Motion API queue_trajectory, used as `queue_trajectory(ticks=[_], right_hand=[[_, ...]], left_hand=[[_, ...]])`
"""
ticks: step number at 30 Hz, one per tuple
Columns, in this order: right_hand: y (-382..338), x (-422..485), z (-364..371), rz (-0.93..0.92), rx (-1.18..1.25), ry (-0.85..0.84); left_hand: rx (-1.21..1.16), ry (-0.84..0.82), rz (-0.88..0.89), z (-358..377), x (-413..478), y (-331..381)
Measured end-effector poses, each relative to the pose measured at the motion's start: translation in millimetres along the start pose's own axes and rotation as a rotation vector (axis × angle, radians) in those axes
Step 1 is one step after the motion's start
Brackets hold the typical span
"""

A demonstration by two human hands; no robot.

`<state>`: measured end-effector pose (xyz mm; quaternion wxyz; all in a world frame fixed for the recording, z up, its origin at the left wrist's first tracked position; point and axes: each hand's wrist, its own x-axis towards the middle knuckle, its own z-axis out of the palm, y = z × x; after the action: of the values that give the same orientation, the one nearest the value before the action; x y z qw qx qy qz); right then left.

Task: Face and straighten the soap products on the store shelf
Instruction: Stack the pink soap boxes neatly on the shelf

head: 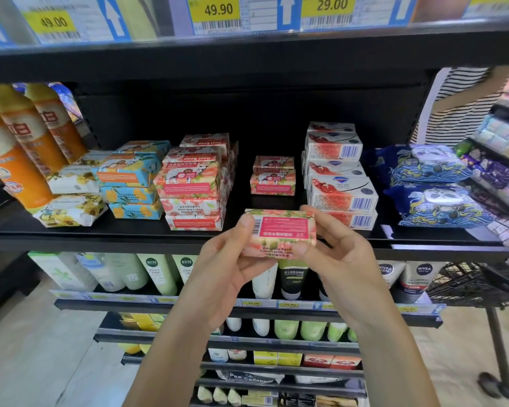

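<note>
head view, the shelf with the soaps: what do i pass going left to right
orange bottles → white-and-yellow soap packs → blue soap boxes → tall pink goat soap stack → short pink soap stack → white-and-red soap boxes → blue wipes packs

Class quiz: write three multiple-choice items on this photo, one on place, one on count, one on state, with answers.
1. Where on the shelf do the orange bottles stand? A right end; B left end; C middle.
2. How many bars form the small pink stack at the back? A two; B five; C eight.
3. How is the front pink bar held? A by one hand; B by neither; C by both hands.
Answers: 1 B, far left. 2 A, one bar atop another. 3 C, left hand and right hand each grip an end.
</note>
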<state>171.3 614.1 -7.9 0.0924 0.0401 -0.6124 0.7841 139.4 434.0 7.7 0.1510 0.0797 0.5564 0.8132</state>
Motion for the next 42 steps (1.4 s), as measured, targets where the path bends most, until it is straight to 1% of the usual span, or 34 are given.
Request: queue_trajectory(ticks=[5, 8, 11, 14, 22, 27, 31, 36, 39, 42], right_hand=[[5.3, -0.4, -1.1, -0.010, 0.019, -0.082], [6.6, 1.4, -0.6, -0.007, 0.029, -0.099], [9.2, 4.2, 1.3, 0.033, 0.068, -0.047], [9.1, 4.4, 5.8, 0.077, 0.055, 0.021], [7.0, 4.6, 7.3, 0.070, 0.032, 0.088], [8.5, 3.2, 2.0, 0.019, 0.016, 0.071], [11.2, 3.6, -3.9, -0.035, -0.006, 0.046], [13.9, 4.3, -11.0, -0.112, -0.024, -0.008], [14.8, 3.4, -11.4, -0.121, -0.005, -0.038], [13.7, 3.1, -11.9, -0.092, 0.011, -0.058]], left_hand=[[0.015, 0.056, -0.016, -0.9, 1.5, -1.8], [0.015, 0.061, -0.005, -2.5, 1.7, -2.6], [0.011, 0.058, 0.019, -2.7, 1.8, -3.5], [0.022, 0.051, 0.040, -4.3, 1.8, -5.9], [0.042, 0.010, 0.063, -2.7, 1.8, -8.6], [0.057, 0.012, 0.055, -1.2, 1.4, -7.5], [0.078, 0.046, 0.040, -3.2, 3.0, -4.8], [0.093, 0.006, -0.013, -5.8, 2.2, -3.1], [0.091, 0.008, -0.017, -5.5, 1.5, -3.6], [0.083, 0.019, -0.002, -5.8, 1.3, -4.8]])
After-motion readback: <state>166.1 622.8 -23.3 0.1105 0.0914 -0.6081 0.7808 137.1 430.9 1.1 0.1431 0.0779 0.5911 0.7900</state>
